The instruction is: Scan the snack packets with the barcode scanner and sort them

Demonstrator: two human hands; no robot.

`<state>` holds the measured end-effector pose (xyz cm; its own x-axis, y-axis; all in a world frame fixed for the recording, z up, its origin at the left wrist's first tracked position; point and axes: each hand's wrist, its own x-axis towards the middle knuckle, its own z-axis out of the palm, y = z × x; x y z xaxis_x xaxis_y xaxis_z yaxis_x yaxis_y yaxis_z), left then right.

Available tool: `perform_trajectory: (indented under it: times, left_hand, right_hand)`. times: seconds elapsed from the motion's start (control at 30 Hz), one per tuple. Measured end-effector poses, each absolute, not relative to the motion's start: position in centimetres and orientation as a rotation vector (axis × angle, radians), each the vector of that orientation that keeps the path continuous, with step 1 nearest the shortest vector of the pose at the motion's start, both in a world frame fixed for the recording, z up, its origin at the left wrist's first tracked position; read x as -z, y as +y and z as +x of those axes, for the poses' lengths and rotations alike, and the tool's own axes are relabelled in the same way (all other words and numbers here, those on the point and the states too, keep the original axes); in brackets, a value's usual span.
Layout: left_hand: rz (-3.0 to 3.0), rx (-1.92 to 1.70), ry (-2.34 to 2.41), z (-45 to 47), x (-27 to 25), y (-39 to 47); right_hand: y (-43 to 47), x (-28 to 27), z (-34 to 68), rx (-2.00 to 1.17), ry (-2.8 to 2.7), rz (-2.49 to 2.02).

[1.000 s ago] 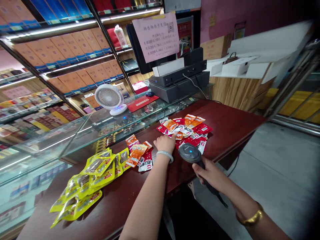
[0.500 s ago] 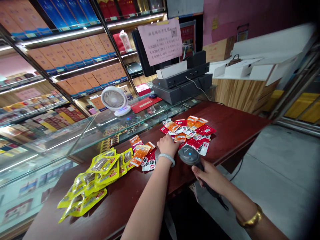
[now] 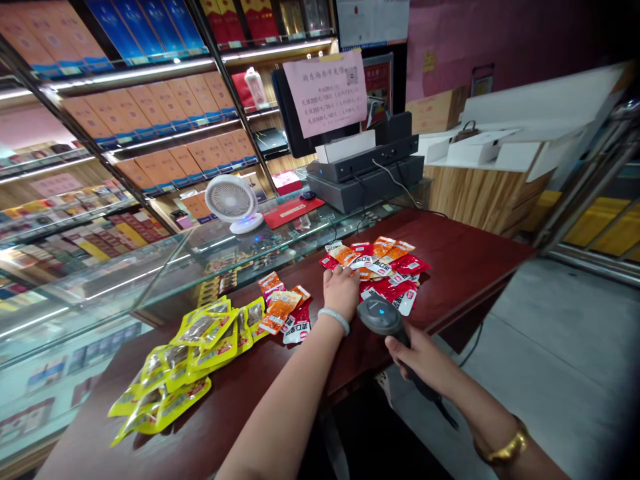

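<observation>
My right hand (image 3: pixel 417 357) grips the handle of a dark grey barcode scanner (image 3: pixel 381 315), whose head carries a small blue light. My left hand (image 3: pixel 341 291), a pale bangle on its wrist, lies at the near left edge of a pile of small red, white and orange snack packets (image 3: pixel 387 263). Its fingers are bent down and close together; the fingertips and anything under them are hidden. Left of that hand lies a smaller group of orange and red packets (image 3: pixel 284 307). Larger yellow snack bags (image 3: pixel 200 340) overlap in a heap farther left.
A dark red wooden table (image 3: pixel 465 250) bears the packets. Behind it a glass display counter (image 3: pixel 175 267) holds a white fan (image 3: pixel 233 200), a red mat (image 3: pixel 293 212) and a black cash drawer (image 3: pixel 365 180). Boxes fill the shelves. The scanner's cable hangs by the table edge.
My left hand has turned slightly, its thumb drawn in from the orange packet and its fingers now bent at the pile's edge. The scanner stays in my right hand. The view has shifted a little.
</observation>
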<state>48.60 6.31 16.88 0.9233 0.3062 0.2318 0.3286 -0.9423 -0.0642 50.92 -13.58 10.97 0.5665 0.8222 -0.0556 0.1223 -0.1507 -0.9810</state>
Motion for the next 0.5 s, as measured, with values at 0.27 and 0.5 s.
perform_trajectory:
  times: [0.27, 0.5]
  left_hand:
    - [-3.045, 0.162, -0.432, 39.5, -17.6, 5.8]
    - [-3.01, 0.189, -0.848, 37.9, -15.8, 6.1]
  right_hand:
    - [-14.2, -10.1, 51.5, -0.755, -0.817, -1.626]
    - [-14.1, -9.8, 51.3, -0.757, -0.811, -1.652]
